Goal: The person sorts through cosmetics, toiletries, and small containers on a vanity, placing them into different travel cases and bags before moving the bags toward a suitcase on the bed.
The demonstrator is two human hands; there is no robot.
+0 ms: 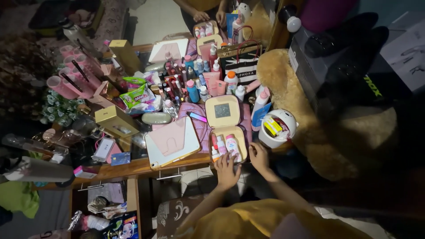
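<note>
A small beige cosmetic case (241, 132) stands open at the near edge of the wooden dressing table (133, 168), its lid up with a small mirror inside. Small pink and white bottles (230, 145) lie in its tray. My left hand (226, 170) rests at the case's front edge, fingers spread over the tray. Against the case's right front corner lies my right hand (258, 157). Neither hand visibly holds anything.
A pink tablet in a folding cover (171, 141) lies left of the case. Many cosmetic bottles (192, 86) crowd the table's middle. A white round container (276, 127) and a big tan plush toy (310, 115) sit right. A mirror behind reflects the scene.
</note>
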